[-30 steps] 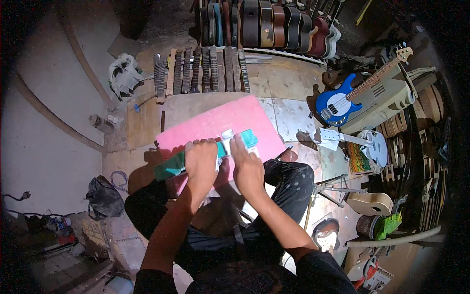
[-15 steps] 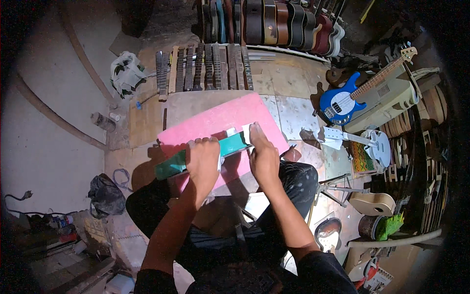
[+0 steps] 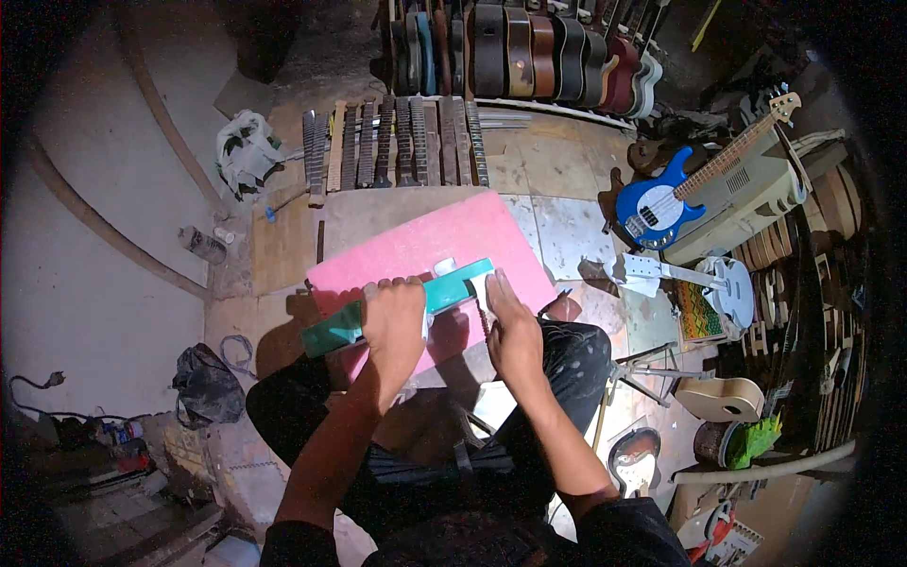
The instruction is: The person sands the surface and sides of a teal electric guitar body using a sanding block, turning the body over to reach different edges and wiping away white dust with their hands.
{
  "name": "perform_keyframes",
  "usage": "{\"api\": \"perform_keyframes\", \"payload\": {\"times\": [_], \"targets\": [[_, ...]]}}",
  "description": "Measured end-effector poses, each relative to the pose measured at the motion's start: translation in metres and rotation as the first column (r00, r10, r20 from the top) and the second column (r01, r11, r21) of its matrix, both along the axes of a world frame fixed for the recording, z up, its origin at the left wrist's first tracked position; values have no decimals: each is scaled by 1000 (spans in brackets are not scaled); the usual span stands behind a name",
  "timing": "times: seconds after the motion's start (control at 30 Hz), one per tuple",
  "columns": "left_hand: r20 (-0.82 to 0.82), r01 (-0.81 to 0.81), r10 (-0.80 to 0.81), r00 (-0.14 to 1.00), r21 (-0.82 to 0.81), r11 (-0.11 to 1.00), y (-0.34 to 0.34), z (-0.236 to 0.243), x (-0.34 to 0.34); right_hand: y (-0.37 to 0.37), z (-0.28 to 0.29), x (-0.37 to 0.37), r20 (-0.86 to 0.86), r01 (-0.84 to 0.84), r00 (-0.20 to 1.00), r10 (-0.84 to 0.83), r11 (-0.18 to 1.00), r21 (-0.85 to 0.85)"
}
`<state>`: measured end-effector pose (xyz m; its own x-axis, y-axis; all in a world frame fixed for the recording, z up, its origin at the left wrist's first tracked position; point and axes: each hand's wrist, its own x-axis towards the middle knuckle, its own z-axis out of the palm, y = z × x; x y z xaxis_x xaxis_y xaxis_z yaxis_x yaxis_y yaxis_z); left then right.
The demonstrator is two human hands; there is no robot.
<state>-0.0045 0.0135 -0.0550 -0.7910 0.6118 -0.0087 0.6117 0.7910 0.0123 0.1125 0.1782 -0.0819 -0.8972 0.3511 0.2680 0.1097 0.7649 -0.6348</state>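
Observation:
A long, flat green bar (image 3: pixel 450 290) lies slanting over a pink board (image 3: pixel 408 236) in front of my knees. My left hand (image 3: pixel 395 317) is closed round the bar's middle, knuckles up. At its right end, my right hand (image 3: pixel 516 338) pinches a white folded sheet (image 3: pixel 480 286) against the bar's near edge, fingers stretched along it. What the sheet is made of, I cannot tell. A small white piece (image 3: pixel 444 267) sits on the pink board just beyond the bar. Some white also shows beside my left palm, mostly hidden by the hand.
Several fretted guitar necks (image 3: pixel 404 142) lie in a row beyond the board. Guitar bodies (image 3: pixel 518 49) stand on a rack behind them. To the right are a blue bass guitar (image 3: pixel 658 200) and a white guitar (image 3: pixel 729 288). A black plastic bag (image 3: pixel 206 386) rests at the left.
My right hand and the white sheet have slid toward me across the bar's right end, uncovering more green there. My left hand keeps its grip. The view has tipped slightly.

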Motion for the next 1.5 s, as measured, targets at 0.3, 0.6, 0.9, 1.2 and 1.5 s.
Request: {"api": "perform_keyframes", "payload": {"times": [0.3,0.6,0.9,1.2,1.5], "targets": [[-20,7,-7,1000,6,1000,-2,2,1,-8,2,7,35,29,999,-30,999,30],[-23,35,-35,999,-12,999,-5,5,2,-12,-2,-4,20,30,999,-34,982,186],[-17,7,-8,1000,-61,998,-2,4,-4,-33,-9,-7,88,-143,989,119,920,365],[-52,-38,36,998,-40,998,-1,-9,-5,-30,-9,-21,48,-101,995,91,956,275],[-72,-27,25,997,-35,999,0,-10,-6,-25,-9,-23,43,-129,991,123,974,188]]}}
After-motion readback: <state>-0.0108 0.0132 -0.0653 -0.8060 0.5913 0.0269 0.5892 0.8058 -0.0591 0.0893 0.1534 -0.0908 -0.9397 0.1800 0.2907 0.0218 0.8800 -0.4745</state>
